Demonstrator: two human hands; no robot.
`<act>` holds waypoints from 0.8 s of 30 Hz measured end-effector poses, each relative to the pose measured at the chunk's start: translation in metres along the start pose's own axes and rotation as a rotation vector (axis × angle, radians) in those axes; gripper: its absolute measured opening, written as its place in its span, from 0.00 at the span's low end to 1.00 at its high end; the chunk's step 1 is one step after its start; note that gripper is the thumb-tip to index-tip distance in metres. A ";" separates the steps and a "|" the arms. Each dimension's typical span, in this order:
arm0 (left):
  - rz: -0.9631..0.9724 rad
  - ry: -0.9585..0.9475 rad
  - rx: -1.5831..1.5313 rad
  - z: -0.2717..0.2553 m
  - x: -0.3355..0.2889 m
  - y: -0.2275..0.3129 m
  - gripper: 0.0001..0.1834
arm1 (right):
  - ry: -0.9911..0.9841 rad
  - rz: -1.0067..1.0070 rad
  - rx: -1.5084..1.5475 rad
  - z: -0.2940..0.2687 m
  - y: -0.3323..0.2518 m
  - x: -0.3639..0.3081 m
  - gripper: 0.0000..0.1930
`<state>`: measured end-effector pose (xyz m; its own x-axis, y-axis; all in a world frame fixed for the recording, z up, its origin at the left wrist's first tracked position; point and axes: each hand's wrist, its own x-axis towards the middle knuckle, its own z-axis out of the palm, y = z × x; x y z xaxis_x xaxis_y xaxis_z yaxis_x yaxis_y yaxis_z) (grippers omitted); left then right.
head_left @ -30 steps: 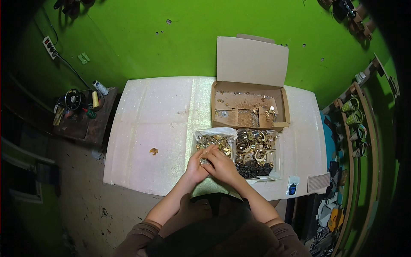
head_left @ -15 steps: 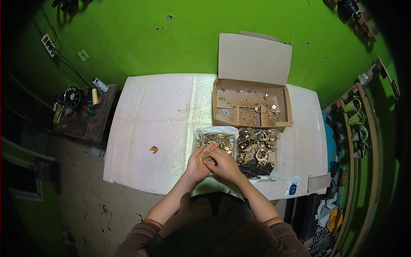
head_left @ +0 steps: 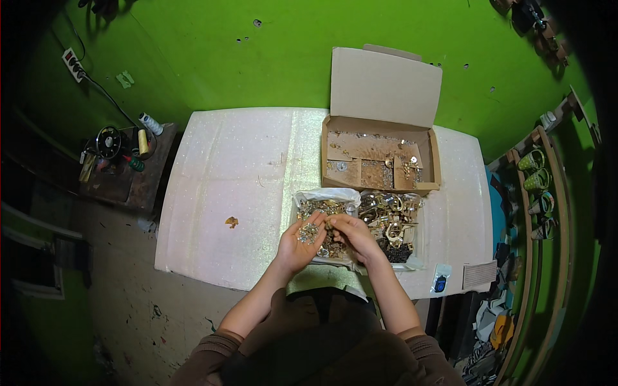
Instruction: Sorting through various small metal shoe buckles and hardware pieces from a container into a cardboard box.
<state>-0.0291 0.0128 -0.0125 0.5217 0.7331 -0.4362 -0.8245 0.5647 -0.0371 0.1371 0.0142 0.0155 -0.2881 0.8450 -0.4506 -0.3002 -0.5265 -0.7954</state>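
My left hand [head_left: 295, 252] is turned palm up over the left tray, with several small shiny metal pieces [head_left: 308, 233] lying in the palm. Beside its fingertips, my right hand [head_left: 358, 239] pinches a small gold-coloured piece [head_left: 329, 226] between thumb and fingers. What kind of piece it is cannot be made out. Under both hands stands the white-lined tray [head_left: 328, 194], full of mixed small metal fittings. Touching its right side is a second tray [head_left: 418, 251], with gold-coloured buckle-like fittings [head_left: 390, 222] and dark beaded pieces [head_left: 399, 252].
Behind the trays, an open cardboard box [head_left: 432, 161] holds scattered small pieces. A brown scrap [head_left: 232, 222] lies on the white table [head_left: 212, 174]. Near its right front are a small bag with a dark blue item [head_left: 440, 282] and a ridged pad [head_left: 479, 275].
My right hand has drawn back to the right from over my left palm, holding a small piece. More of the pieces in the left palm now show.
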 end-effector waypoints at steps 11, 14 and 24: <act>0.120 0.070 0.233 0.006 0.003 -0.002 0.22 | 0.141 -0.175 0.058 0.006 0.020 0.006 0.14; 0.237 0.102 0.566 0.019 0.009 -0.007 0.22 | 0.078 -0.050 0.464 0.007 0.035 0.011 0.09; 0.317 0.105 0.928 0.030 0.018 -0.011 0.22 | 0.021 0.128 0.886 0.008 0.051 0.023 0.10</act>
<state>-0.0045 0.0312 0.0075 0.2471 0.8900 -0.3833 -0.4005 0.4540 0.7959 0.1077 0.0061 -0.0315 -0.3537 0.7716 -0.5287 -0.8615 -0.4889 -0.1373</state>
